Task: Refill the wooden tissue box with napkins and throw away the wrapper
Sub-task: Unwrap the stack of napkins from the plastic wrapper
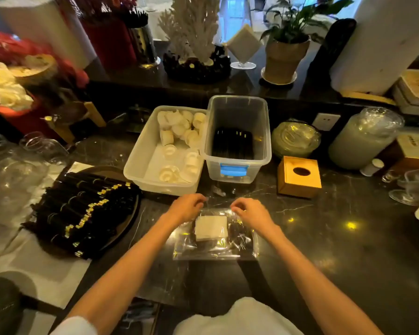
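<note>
Near the wooden tissue box (299, 176), left hand (186, 207) and right hand (249, 212) pinch the far edge of a clear wrapper (215, 235) holding napkins (211, 228); bare dark counter (336, 238) lies below the box.

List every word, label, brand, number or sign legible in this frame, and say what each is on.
No text here can be read.
Blue label on the clear bin: no legible writing.
Gold markings on the black sleeves: too small and blurred.
Box at the right edge: dark characters, blurred, unreadable.
Wooden tissue box: no marking visible.
Clear wrapper: no print visible.
</note>
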Motion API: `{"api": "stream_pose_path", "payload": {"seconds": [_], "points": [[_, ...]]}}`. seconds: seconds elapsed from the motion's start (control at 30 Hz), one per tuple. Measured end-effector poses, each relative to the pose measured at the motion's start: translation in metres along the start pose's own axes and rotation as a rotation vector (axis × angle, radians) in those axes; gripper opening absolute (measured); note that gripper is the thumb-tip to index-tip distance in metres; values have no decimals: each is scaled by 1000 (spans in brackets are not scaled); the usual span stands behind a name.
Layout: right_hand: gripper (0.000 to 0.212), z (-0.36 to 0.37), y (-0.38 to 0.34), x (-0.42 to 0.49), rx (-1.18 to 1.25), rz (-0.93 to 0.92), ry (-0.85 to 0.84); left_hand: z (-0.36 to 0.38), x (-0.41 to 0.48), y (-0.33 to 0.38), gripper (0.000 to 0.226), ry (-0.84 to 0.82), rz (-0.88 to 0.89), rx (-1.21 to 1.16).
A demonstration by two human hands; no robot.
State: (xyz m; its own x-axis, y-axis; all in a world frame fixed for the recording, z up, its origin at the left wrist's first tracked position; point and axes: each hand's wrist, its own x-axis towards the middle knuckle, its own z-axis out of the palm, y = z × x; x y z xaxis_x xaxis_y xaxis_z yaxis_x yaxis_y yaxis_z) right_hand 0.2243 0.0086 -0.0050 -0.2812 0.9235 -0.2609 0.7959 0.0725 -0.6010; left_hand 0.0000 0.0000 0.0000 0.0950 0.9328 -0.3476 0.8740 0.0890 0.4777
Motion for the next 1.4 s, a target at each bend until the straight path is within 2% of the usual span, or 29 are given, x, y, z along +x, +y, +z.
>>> {"api": "stream_pose_path", "payload": {"seconds": [0.13,0.2,0.3,0.43,0.6,0.73,0.83,0.9,0.97,1.03,1.07,1.1,1.17,1.2,1.27,1.37,1.4], "points": [[36,23,-15,35,-272,62,-239,14,23,-10,47,-228,-42,118],[34,31,-10,47,-334,73,-287,22,30,-23,50,-277,-46,144],[19,39,1,56,-253,94,-295,29,36,-36,39,-245,-40,127],[11,32,8,58,-65,72,-300,21,33,-45,20,-178,-34,-74],[8,-22,17,38,-46,-68,-419,-14,3,-55,11,-144,36,-314],[8,-68,19,12,40,-98,-377,-42,-29,-44,9,-90,22,-401],[5,-95,12,-5,12,-119,-361,-55,-55,-21,5,-45,13,-450],[15,-116,6,-9,-80,-150,-209,-65,-72,6,6,-5,40,-487],[41,-138,-1,-11,-293,-187,47,-71,-89,42,9,81,92,-491],[67,-157,-12,-16,-393,-77,278,-68,-104,87,6,209,145,-472],[73,-164,-21,-19,-324,18,312,-61,-109,109,5,264,183,-460],[80,-171,-31,-22,-163,109,277,-51,-113,131,6,313,224,-441],[90,-177,-52,-29,130,167,74,-25,-116,172,9,409,282,-390],[88,-179,-61,-34,141,137,10,-12,-115,191,10,444,296,-384],[78,-179,-71,-41,-52,20,15,10,-112,220,11,448,299,-420],[84,-185,-70,-50,-166,-97,15,28,-109,238,31,294,336,-496],[84,-192,-69,-55,-165,-138,-4,29,-110,234,36,300,350,-524]]}}
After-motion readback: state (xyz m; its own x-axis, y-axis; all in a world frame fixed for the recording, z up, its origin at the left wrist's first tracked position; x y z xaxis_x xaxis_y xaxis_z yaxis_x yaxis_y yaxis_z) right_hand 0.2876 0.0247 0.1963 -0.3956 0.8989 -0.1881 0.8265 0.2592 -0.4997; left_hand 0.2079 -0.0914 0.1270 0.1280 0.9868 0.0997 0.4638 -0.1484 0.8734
